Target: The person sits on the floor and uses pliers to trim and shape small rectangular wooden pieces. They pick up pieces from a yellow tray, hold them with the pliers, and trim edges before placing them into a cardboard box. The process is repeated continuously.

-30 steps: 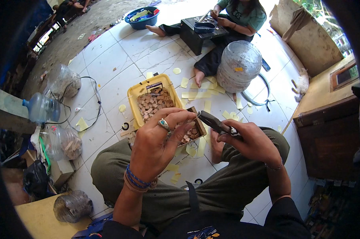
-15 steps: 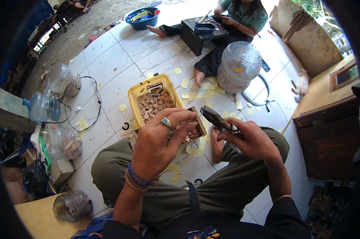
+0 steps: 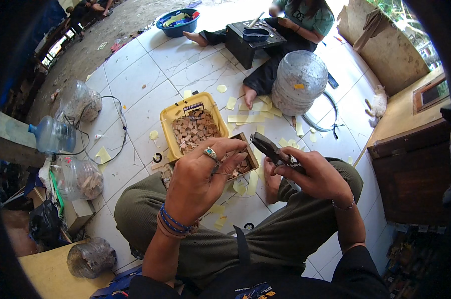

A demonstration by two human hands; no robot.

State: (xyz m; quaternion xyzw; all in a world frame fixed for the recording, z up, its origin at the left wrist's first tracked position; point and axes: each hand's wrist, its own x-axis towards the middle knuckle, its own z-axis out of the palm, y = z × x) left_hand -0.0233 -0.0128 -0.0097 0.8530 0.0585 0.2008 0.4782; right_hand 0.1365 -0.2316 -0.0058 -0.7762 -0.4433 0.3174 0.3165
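My right hand [image 3: 315,177] is closed around the handles of dark pliers [image 3: 266,146], whose jaws point toward my left fingertips. My left hand [image 3: 193,177] is pinched, with a thin wire [image 3: 221,173] showing below its fingers; the wire's tip near the plier jaws is too small to make out. Past my left hand sits a yellow basin [image 3: 166,125] full of small brown wooden pieces [image 3: 198,130]. A small wooden box [image 3: 256,162] with similar pieces stands behind my fingers, partly hidden by them.
Yellow paper scraps [image 3: 248,119] litter the white tile floor. Across from me a person [image 3: 305,22] sits at a low black table [image 3: 240,50], beside a big clear plastic container [image 3: 300,82]. Plastic bottles [image 3: 56,133] and a black cable [image 3: 122,112] lie left; a wooden cabinet [image 3: 410,169] stands right.
My left hand has shifted very slightly, and the pliers hold almost the same place. The person across has moved their hands and head a little.
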